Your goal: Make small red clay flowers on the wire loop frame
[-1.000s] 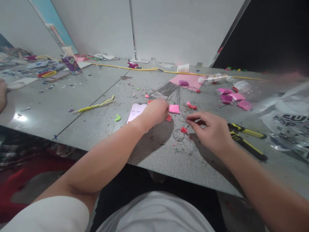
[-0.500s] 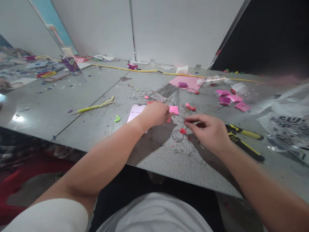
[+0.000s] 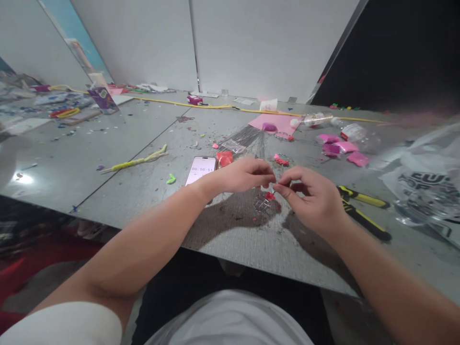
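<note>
My right hand [image 3: 312, 194] pinches the thin stem of a wire ornament between thumb and forefinger. The ornament's round wire mesh [image 3: 263, 205] is just over the table, with a small red clay piece [image 3: 269, 196] at its top. My left hand [image 3: 247, 175] is closed at the fingertips, nearly touching the right fingertips. A bit of red shows under the left fingers; whether they hold it is hard to make out. Left of that hand lie a red packet [image 3: 224, 158] and a phone [image 3: 201, 170] showing a timer. Another wire piece with red clay [image 3: 282, 162] rests behind.
Yellow-and-black pliers [image 3: 364, 197] lie right of my right hand, beside a clear plastic bag [image 3: 427, 177]. Several pink packets [image 3: 341, 146] and plastic bottles sit farther back. Loose wires [image 3: 257, 141] reach toward a pink sheet [image 3: 278, 122]. A yellow-green twisted stem [image 3: 138, 159] lies left.
My left hand has moved right, from beside the packets to the fingertips of my right hand. The red packet now shows; the pink one is out of sight. My right hand stays nearly in place.
</note>
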`<state>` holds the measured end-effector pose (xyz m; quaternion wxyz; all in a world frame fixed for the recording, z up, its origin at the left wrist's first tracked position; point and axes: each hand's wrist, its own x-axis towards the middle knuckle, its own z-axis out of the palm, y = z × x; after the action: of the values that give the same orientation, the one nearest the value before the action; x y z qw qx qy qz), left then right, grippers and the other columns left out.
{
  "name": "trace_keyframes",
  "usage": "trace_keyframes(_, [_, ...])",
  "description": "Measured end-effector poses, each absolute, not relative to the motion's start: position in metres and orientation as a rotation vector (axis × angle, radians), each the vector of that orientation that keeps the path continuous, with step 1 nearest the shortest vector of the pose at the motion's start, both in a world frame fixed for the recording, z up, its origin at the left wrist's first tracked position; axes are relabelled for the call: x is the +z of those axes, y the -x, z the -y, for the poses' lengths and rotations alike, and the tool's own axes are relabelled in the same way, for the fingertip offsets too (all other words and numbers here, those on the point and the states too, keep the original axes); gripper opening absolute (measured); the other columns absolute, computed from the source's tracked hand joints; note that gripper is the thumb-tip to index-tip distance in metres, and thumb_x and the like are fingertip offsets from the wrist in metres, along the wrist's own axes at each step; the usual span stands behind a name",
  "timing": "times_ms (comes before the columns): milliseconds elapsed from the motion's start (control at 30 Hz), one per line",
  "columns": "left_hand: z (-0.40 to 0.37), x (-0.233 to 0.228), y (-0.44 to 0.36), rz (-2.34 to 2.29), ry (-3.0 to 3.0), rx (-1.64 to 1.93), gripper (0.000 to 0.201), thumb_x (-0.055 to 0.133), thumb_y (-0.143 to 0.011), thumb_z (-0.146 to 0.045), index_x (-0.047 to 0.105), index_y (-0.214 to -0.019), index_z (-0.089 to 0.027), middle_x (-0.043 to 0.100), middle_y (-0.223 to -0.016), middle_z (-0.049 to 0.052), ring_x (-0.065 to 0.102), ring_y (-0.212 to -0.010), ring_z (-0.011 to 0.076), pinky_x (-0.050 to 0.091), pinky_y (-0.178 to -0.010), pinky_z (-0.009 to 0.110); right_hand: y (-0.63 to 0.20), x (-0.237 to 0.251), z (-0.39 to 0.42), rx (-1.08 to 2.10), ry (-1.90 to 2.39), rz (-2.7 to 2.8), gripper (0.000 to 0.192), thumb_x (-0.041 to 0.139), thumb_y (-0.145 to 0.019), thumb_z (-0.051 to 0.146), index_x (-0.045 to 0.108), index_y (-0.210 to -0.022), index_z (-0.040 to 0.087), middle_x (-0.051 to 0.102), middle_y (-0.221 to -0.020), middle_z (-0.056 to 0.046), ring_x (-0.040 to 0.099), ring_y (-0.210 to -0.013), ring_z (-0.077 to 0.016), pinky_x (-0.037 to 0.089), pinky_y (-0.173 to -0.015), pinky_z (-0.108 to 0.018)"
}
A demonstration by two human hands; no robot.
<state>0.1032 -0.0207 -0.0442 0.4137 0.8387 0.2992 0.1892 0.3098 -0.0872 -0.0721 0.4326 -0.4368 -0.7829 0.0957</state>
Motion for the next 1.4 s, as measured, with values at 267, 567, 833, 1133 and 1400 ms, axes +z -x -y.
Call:
trace_keyframes(267, [0.024, -0.041, -0.1, -0.693, -2.095, 0.411, 0.027, 0.06, -0.094, -0.042, 0.064, -0.084, -0.017, 0.057, -0.077, -0.001, 0.048, -0.07, 0.0119, 0.035, -0.061, 0.027, -0.308, -0.07, 0.088, 0.235, 0.997, 1.996, 0.006, 0.068, -0.095, 0.022, 0.066, -0.09, 0.024, 0.068, -0.089, -0.003, 0.065, -0.076, -0.0175, 0.055, -0.059, -0.031])
trace_keyframes(567, [0.029, -0.039, -0.101, -0.664, -2.001, 0.409, 0.016, 0.059, -0.091, -0.031, 0.066, -0.085, -0.018, 0.061, -0.079, 0.0, 0.056, -0.074, 0.0132, 0.042, -0.067, 0.029, -0.307, -0.068, 0.09, 0.063, 0.932, 2.024, 0.009, 0.069, -0.095, 0.02, 0.076, -0.098, 0.025, 0.07, -0.092, -0.004, 0.06, -0.066, -0.0147, 0.05, -0.056, -0.032])
trace_keyframes(833, [0.03, -0.037, -0.099, -0.559, -1.869, 0.472, 0.011, 0.056, -0.088, -0.019, 0.064, -0.081, -0.017, 0.06, -0.077, -0.001, 0.056, -0.076, 0.0123, 0.043, -0.073, 0.029, -0.308, -0.068, 0.091, 0.045, 0.933, 2.009, 0.01, 0.071, -0.093, 0.019, 0.078, -0.099, 0.025, 0.071, -0.096, -0.005, 0.065, -0.072, -0.0159, 0.049, -0.053, -0.031])
trace_keyframes(1133, [0.03, -0.039, -0.1, -0.588, -1.903, 0.469, 0.011, 0.058, -0.086, -0.024, 0.064, -0.081, -0.017, 0.06, -0.078, 0.0, 0.055, -0.074, 0.0132, 0.042, -0.07, 0.03, -0.308, -0.072, 0.091, -0.02, 0.891, 1.994, 0.013, 0.071, -0.094, 0.017, 0.077, -0.101, 0.025, 0.071, -0.095, -0.004, 0.064, -0.073, -0.0158, 0.052, -0.059, -0.032])
trace_keyframes(1400, [0.03, -0.039, -0.099, -0.577, -1.871, 0.48, 0.012, 0.059, -0.086, -0.025, 0.064, -0.08, -0.016, 0.058, -0.076, -0.001, 0.053, -0.072, 0.0121, 0.039, -0.066, 0.028, -0.308, -0.069, 0.092, 0.066, 0.85, 2.004, 0.02, 0.069, -0.092, 0.009, 0.077, -0.104, 0.023, 0.071, -0.098, -0.006, 0.066, -0.079, -0.0166, 0.054, -0.065, -0.032])
